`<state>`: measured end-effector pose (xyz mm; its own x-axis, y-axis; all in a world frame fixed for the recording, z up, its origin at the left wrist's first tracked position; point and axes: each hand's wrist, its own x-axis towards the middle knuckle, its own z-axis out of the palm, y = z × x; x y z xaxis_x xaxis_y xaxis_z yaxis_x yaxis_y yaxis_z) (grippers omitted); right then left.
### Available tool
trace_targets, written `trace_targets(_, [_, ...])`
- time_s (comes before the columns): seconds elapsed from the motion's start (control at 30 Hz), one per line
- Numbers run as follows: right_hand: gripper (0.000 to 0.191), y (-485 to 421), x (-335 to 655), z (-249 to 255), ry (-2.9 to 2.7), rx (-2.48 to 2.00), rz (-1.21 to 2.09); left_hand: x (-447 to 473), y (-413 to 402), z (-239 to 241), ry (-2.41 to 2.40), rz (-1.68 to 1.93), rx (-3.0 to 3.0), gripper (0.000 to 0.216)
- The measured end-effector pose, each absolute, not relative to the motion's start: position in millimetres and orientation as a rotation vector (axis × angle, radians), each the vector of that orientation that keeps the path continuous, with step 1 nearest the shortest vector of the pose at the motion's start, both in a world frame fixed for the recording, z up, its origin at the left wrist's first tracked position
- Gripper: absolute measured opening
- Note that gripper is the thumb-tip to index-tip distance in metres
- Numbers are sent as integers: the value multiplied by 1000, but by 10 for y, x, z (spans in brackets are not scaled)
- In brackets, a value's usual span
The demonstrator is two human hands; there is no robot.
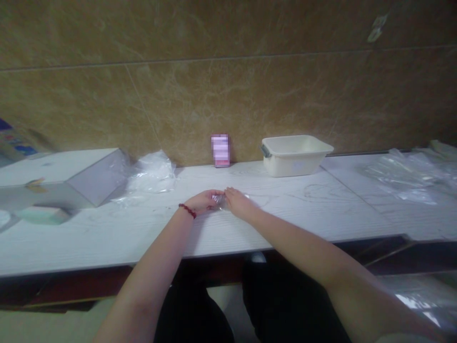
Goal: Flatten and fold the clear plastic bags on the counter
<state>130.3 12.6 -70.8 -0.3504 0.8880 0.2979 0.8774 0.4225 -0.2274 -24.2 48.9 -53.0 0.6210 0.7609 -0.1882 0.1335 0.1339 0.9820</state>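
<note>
Between the fingers, half-hidden clear plastic.

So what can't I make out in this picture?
All in the head view:
Clear plastic: mostly covered by the left hand and right hand; its shape is unclear.
Phone-like object: pixelation hides its details.
Cream bin: its near wall hides the bottom inside.
White box: cut off by the left edge.
</note>
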Motion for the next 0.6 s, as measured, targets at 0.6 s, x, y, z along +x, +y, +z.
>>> trace_targets(0.6, [49,0,1380,-624,-2500,-1692,8,110,270,-444,1305,540,2678,39])
